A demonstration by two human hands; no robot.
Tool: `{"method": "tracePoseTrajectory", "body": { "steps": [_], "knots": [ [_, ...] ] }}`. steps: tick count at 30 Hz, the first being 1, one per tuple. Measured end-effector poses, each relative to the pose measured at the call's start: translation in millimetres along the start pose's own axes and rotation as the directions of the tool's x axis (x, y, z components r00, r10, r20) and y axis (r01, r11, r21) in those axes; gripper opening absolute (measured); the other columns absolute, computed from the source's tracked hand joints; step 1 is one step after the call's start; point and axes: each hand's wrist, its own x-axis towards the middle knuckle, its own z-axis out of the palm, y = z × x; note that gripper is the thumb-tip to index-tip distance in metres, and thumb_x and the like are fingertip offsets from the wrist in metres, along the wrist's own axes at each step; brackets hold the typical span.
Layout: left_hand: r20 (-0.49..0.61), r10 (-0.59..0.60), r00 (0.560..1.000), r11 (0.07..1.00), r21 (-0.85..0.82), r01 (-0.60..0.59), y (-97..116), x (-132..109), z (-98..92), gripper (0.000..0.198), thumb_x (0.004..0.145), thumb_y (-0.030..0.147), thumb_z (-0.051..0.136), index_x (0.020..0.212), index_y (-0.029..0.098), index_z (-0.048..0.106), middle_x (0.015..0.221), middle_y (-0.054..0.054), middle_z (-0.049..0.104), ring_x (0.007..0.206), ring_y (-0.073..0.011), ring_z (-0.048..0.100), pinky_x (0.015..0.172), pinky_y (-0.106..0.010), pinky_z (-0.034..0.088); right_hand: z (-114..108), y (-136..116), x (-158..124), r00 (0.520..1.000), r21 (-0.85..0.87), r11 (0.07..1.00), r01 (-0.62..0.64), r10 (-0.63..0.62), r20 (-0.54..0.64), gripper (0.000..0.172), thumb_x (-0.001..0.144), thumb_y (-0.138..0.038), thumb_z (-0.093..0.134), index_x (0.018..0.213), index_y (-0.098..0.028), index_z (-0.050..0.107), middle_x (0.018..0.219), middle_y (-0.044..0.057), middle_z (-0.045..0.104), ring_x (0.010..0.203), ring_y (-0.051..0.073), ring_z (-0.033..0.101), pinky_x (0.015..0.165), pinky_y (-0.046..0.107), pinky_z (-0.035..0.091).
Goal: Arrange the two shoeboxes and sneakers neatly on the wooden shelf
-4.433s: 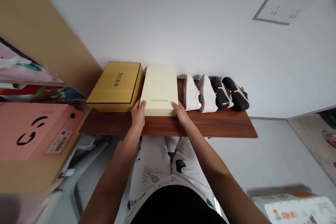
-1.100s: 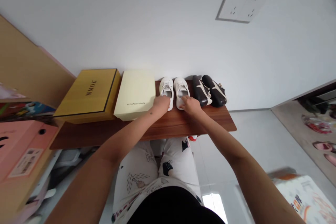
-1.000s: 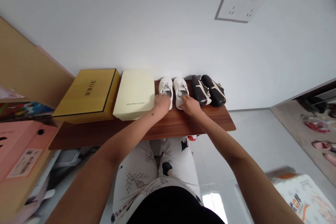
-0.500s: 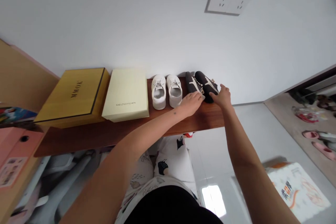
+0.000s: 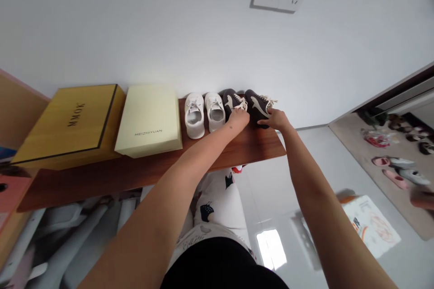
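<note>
Two dark sneakers (image 5: 244, 103) sit side by side at the right end of the wooden shelf (image 5: 101, 185), toes to the wall. Left hand (image 5: 238, 118) is half curled at the laces of the nearer sneaker, fingers on them; whether it grips, cannot tell. Right hand (image 5: 276, 119) is fairly open, fingertips (image 5: 262, 122) touching the outer sneaker's edge, no visible hold. Farther left on the shelf: white sneakers (image 5: 200, 115), cream box (image 5: 148, 119), yellow box (image 5: 68, 126).
</note>
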Motion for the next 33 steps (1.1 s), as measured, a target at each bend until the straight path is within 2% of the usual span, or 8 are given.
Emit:
{"method": "tracePoseTrajectory", "body": {
  "steps": [3, 6, 9, 16, 23, 33],
  "knots": [
    [0.06, 0.019, 0.998, 0.999, 0.046, -0.021, -12, -5, -0.4, 0.042, 0.081, 0.012, 0.072, 0.122, 0.008, 0.064, 0.114, -0.019, 0.069, 0.109, -0.0283, 0.065, 0.097, -0.038, 0.042, -1, -4, -2, 0.999, -0.12, 0.993, 0.023, -0.026, -0.024, 0.044, 0.071, -0.057, 0.077, 0.096, -0.023, 0.064, 0.083, 0.005, 0.069, 0.081, 0.024, 0.064, 0.067, 0.03, 0.043],
    [0.0, 0.092, 0.996, 0.994, 0.057, -0.092, -13, -11, -0.5, 0.044, 0.081, 0.017, 0.074, 0.123, 0.008, 0.062, 0.117, -0.019, 0.068, 0.113, -0.0277, 0.064, 0.1, -0.036, 0.042, -2, -11, -4, 0.999, -0.209, 0.977, 0.035, -0.039, -0.014, 0.048, 0.075, -0.058, 0.074, 0.106, -0.023, 0.064, 0.093, 0.008, 0.072, 0.087, 0.027, 0.066, 0.069, 0.031, 0.044],
    [-0.025, 0.093, 0.995, 0.995, 0.043, -0.092, -7, -13, -1.9, 0.041, 0.083, 0.019, 0.073, 0.121, 0.008, 0.06, 0.115, -0.018, 0.068, 0.115, -0.0281, 0.063, 0.1, -0.036, 0.043, -3, -17, -5, 0.998, -0.275, 0.96, 0.059, -0.058, 0.012, 0.048, 0.079, -0.057, 0.071, 0.11, -0.022, 0.062, 0.097, 0.01, 0.073, 0.091, 0.029, 0.066, 0.072, 0.032, 0.045],
    [-0.036, 0.029, 0.999, 1.0, -0.004, -0.029, 6, -16, 0.3, 0.034, 0.086, 0.016, 0.07, 0.116, 0.006, 0.059, 0.115, -0.021, 0.067, 0.112, -0.0293, 0.064, 0.098, -0.039, 0.044, 3, -26, -6, 0.993, -0.364, 0.924, 0.12, -0.11, 0.047, 0.044, 0.082, -0.052, 0.072, 0.11, -0.021, 0.059, 0.096, 0.012, 0.074, 0.092, 0.03, 0.068, 0.077, 0.034, 0.045],
    [-0.039, 0.004, 0.999, 0.999, -0.049, -0.006, 3, -17, 5.5, 0.032, 0.086, 0.013, 0.068, 0.115, 0.005, 0.058, 0.115, -0.021, 0.066, 0.113, -0.0298, 0.063, 0.098, -0.04, 0.044, 8, -34, 2, 0.985, -0.384, 0.907, 0.174, -0.157, 0.074, 0.04, 0.082, -0.048, 0.074, 0.106, -0.019, 0.058, 0.098, 0.014, 0.074, 0.093, 0.03, 0.069, 0.081, 0.036, 0.044],
    [-0.043, -0.008, 0.999, 0.995, -0.099, 0.003, -2, -15, 10.2, 0.031, 0.086, 0.015, 0.068, 0.113, 0.006, 0.056, 0.114, -0.021, 0.065, 0.112, -0.0298, 0.062, 0.097, -0.039, 0.043, 16, -38, 10, 0.98, -0.431, 0.88, 0.2, -0.168, 0.111, 0.039, 0.084, -0.046, 0.071, 0.108, -0.018, 0.057, 0.103, 0.016, 0.074, 0.097, 0.031, 0.07, 0.081, 0.035, 0.043]
  ]
}}
